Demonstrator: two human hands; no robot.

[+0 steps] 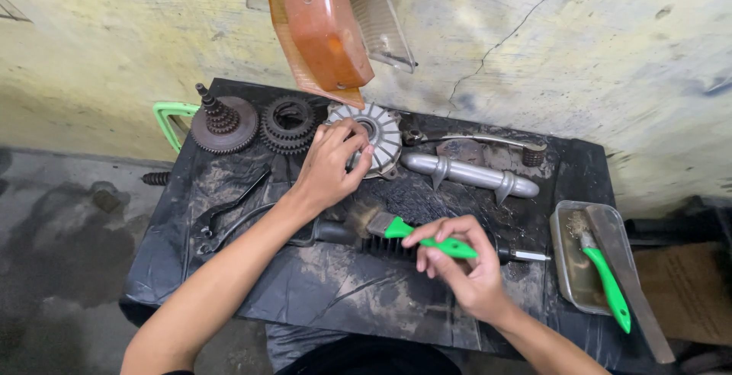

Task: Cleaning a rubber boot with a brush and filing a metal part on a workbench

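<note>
1. Left hand [332,163]: reaches forward over the worktop [320,283], its fingers [352,133] curled over the near edge of a round, silver, finned metal cover [379,133] and grasping it. The cover rests at the back of the worktop, in the middle.
2. Right hand [457,262]: close to the front edge, fingers clenched around the green handle of a small brush [408,232]. The bristle end points left and lies just beside the left wrist.
3. Black ribbed shaft [396,247]: lies flat beneath the brush, running left to right; a thin metal tip shows past the right hand.
4. Two dark toothed gear clusters: one with a splined stub standing upright [223,122], one ring-shaped [288,123]. They stand side by side at the back left, just left of the cover.
5. Silver tubular part [471,175] with two pointed lugs: lies to the right of the cover.
6. Thin bent rod [476,140]: lies behind the tubular part, ending near a small dark spring.
7. Black pliers-like tool [229,219]: lies on the left of the worktop, under the left forearm.
8. Shallow metal tray [563,257]: at the right edge, holding a second green-handled brush [608,280] and a long flat file.
9. Orange and clear lamp lenses [332,28]: hang against the wall above the cover.
10. The worktop is covered with black, dusty plastic sheeting.
</note>
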